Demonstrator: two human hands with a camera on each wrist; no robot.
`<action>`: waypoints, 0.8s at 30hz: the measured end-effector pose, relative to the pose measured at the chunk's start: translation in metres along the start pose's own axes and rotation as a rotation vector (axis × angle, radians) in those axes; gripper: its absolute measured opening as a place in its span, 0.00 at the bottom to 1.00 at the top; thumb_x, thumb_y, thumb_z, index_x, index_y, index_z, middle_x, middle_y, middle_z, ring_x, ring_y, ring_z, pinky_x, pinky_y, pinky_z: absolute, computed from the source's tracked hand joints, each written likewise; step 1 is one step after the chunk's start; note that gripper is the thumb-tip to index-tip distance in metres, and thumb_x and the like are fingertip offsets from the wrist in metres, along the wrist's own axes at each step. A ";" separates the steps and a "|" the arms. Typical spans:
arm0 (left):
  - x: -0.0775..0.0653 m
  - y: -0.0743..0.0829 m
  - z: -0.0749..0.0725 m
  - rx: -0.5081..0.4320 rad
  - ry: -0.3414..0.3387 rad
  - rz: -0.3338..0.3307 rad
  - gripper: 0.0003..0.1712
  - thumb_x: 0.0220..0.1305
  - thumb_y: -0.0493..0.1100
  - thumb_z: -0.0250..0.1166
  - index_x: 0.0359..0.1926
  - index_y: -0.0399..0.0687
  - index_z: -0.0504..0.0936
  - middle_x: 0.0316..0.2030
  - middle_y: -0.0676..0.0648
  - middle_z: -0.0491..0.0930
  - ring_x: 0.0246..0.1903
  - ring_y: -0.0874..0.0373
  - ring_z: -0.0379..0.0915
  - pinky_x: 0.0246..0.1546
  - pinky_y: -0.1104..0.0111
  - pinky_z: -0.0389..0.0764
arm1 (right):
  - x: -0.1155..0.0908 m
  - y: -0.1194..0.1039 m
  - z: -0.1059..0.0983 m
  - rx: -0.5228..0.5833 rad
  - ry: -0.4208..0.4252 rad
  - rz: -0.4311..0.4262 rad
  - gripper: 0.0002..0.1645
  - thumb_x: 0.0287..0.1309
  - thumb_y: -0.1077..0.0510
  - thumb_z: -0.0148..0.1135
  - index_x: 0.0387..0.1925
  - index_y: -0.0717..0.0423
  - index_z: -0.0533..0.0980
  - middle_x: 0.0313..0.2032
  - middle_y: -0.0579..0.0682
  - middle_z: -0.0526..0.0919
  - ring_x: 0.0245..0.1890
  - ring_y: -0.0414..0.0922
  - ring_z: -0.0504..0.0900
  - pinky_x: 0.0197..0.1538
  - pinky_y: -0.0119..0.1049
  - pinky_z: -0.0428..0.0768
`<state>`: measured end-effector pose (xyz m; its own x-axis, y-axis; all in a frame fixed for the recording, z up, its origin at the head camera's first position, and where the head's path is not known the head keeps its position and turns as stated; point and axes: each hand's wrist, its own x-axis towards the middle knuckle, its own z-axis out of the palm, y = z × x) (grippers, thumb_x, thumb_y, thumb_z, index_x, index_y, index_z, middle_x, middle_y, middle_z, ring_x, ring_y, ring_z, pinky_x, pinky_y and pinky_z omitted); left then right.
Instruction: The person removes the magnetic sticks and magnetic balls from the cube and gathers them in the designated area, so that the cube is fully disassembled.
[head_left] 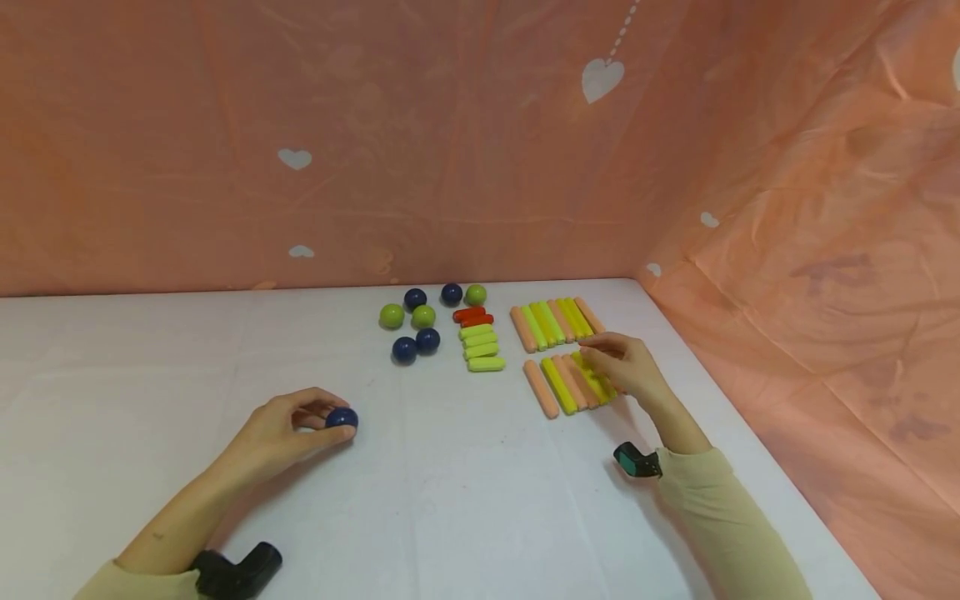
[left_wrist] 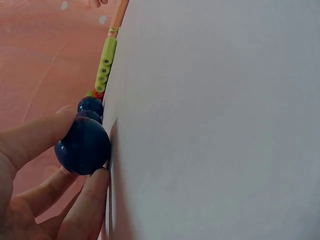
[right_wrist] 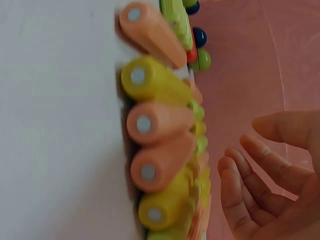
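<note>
Between thumb and fingers, my left hand (head_left: 288, 429) pinches a dark blue ball (head_left: 342, 419) low over the white table. That ball (left_wrist: 83, 146) looks glossy in the left wrist view, with two more blue balls behind it. My right hand (head_left: 624, 364) hovers over the front row of rods, its fingers loosely bent and apart with nothing between them. This row holds peach rods (head_left: 541, 389) and yellow rods (head_left: 558, 385); the hand hides part of its right end. In the right wrist view, pale round ends show on the rods (right_wrist: 143, 123).
Behind lies a second row of peach, yellow and green rods (head_left: 538, 325). Left of it are short light green sticks (head_left: 481, 350) and red sticks (head_left: 473, 317). Several blue balls (head_left: 404, 350) and green balls (head_left: 392, 316) sit farther left. An orange curtain (head_left: 450, 150) stands behind the table.
</note>
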<state>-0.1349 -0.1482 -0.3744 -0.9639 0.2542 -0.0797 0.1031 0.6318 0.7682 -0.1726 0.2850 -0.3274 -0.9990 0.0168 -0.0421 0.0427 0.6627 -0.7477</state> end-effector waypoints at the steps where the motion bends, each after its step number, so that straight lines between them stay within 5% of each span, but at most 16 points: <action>1: 0.000 0.000 0.000 0.003 0.000 -0.003 0.25 0.55 0.55 0.70 0.49 0.45 0.81 0.36 0.49 0.81 0.39 0.56 0.77 0.43 0.55 0.74 | 0.000 -0.002 0.002 0.005 -0.005 -0.014 0.22 0.67 0.54 0.56 0.55 0.66 0.75 0.49 0.64 0.80 0.43 0.50 0.80 0.42 0.29 0.78; 11: 0.000 0.000 -0.002 -0.002 -0.011 -0.011 0.26 0.55 0.56 0.70 0.49 0.45 0.81 0.37 0.49 0.80 0.39 0.56 0.76 0.41 0.59 0.73 | -0.002 -0.019 0.022 0.057 -0.044 -0.106 0.20 0.65 0.57 0.58 0.51 0.69 0.76 0.43 0.65 0.83 0.39 0.53 0.83 0.41 0.32 0.81; 19: 0.000 0.000 -0.002 -0.003 -0.015 -0.006 0.26 0.56 0.56 0.70 0.50 0.44 0.80 0.39 0.48 0.80 0.40 0.56 0.76 0.40 0.62 0.73 | -0.005 -0.032 0.040 0.001 -0.056 -0.122 0.18 0.64 0.52 0.59 0.50 0.59 0.79 0.45 0.54 0.83 0.44 0.48 0.79 0.45 0.33 0.77; 24: 0.000 0.000 -0.002 0.000 -0.017 -0.017 0.26 0.56 0.56 0.70 0.50 0.44 0.81 0.38 0.48 0.80 0.40 0.56 0.75 0.40 0.62 0.73 | -0.006 -0.039 0.051 0.047 -0.099 -0.187 0.18 0.63 0.56 0.59 0.49 0.64 0.78 0.43 0.58 0.84 0.41 0.47 0.80 0.45 0.35 0.77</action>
<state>-0.1351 -0.1491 -0.3730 -0.9612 0.2556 -0.1039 0.0862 0.6360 0.7668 -0.1675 0.2207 -0.3324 -0.9833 -0.1780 0.0370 -0.1400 0.6118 -0.7785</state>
